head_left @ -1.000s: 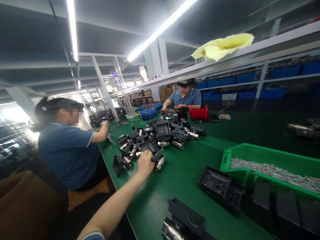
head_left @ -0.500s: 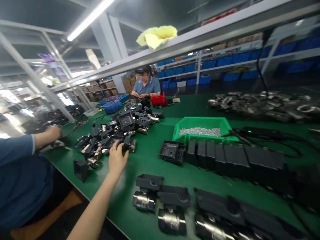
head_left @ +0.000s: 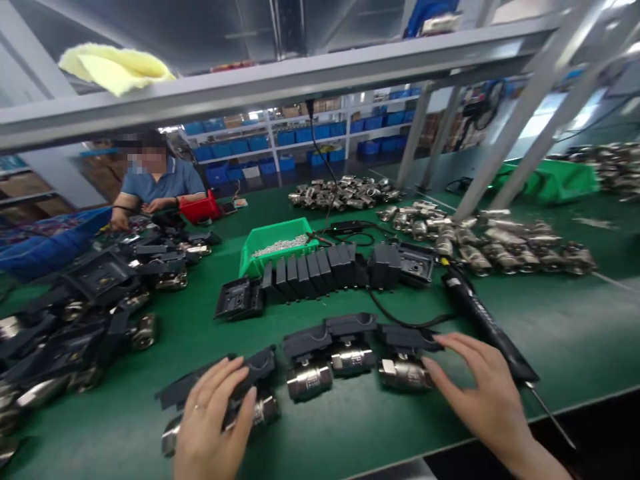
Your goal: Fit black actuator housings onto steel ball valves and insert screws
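Observation:
A row of shiny metal valves with black housings on top lies near the table's front edge. My left hand (head_left: 213,413) rests over the two left valves (head_left: 265,407), its fingers across a black housing (head_left: 263,365) and the thumb apart from them. At the row's other end, my right hand (head_left: 483,387) reaches in with thumb and fingers spread, at the end of the right valve (head_left: 403,373) and its black housing (head_left: 407,337). Contact there is hard to judge. Two valves (head_left: 309,380) sit between the hands.
Behind the row stand several black covers (head_left: 310,273) and a green bin (head_left: 277,230) of small metal pieces. A black electric screwdriver (head_left: 483,317) lies at right, near heaped metal valves (head_left: 505,247). More assemblies (head_left: 100,280) pile up left. A co-worker (head_left: 160,180) sits opposite.
The view has swung right. My left hand has left the pile and is now over the row of valves. My right hand has come into view; the neighbouring person at left is out of view.

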The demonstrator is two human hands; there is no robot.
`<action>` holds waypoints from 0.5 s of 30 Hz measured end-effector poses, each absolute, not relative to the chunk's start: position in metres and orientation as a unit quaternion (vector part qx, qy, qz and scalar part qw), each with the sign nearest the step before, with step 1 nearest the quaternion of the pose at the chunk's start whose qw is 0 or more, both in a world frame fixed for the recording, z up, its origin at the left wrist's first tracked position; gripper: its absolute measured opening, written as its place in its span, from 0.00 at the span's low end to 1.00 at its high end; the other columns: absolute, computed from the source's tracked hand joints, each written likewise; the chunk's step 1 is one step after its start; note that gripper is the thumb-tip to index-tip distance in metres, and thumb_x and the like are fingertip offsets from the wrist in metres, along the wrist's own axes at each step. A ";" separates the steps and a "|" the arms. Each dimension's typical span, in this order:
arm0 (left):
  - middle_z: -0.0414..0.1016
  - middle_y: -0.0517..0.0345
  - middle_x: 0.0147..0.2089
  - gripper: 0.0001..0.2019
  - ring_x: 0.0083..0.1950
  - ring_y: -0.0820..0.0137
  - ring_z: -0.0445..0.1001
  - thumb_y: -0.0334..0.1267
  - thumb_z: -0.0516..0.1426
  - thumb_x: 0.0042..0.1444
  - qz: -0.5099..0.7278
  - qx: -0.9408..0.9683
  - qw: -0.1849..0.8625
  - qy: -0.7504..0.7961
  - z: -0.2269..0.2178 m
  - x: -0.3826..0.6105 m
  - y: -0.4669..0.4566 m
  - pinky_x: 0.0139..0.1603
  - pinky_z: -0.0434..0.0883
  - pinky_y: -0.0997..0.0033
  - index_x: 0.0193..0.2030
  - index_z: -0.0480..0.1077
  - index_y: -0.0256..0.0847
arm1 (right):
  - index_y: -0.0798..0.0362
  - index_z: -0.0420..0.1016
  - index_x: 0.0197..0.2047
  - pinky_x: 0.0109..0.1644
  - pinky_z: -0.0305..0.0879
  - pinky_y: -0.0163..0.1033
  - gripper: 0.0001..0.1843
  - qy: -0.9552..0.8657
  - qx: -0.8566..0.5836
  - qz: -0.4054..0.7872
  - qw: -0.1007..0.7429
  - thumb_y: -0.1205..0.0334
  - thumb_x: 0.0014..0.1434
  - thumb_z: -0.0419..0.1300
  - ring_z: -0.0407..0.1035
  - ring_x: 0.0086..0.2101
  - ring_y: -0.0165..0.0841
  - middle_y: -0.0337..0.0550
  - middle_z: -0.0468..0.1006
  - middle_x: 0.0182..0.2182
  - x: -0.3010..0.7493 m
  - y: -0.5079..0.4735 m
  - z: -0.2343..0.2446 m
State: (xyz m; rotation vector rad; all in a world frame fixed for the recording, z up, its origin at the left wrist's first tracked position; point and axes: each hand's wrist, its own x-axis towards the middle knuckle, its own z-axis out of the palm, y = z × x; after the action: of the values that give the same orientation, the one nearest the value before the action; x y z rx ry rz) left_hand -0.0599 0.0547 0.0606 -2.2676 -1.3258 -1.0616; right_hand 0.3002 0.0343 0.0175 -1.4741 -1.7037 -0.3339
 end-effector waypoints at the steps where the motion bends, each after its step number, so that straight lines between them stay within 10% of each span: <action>1: 0.72 0.50 0.46 0.11 0.51 0.60 0.70 0.35 0.53 0.58 -0.367 -0.804 0.141 -0.447 0.061 -0.047 0.060 0.51 0.69 0.57 0.48 0.65 0.42 | 0.52 0.65 0.51 0.48 0.63 0.50 0.16 -0.697 -0.587 -0.109 0.397 0.54 0.63 0.53 0.64 0.45 0.44 0.49 0.68 0.45 0.302 0.039 0.021; 15: 0.73 0.44 0.47 0.17 0.48 0.57 0.72 0.30 0.55 0.55 -0.093 -0.882 -0.023 -0.461 0.066 0.076 0.120 0.51 0.68 0.57 0.52 0.65 0.35 | 0.50 0.68 0.48 0.46 0.67 0.47 0.16 -0.750 -0.573 0.130 0.303 0.55 0.62 0.48 0.66 0.42 0.41 0.47 0.71 0.39 0.332 0.052 0.029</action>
State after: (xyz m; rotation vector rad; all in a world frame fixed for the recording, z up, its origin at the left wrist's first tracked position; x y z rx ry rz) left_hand 0.0755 0.1203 0.0664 -2.8125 -1.4689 -0.2967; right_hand 0.3316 0.0521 0.0287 -1.5177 -1.9888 0.3446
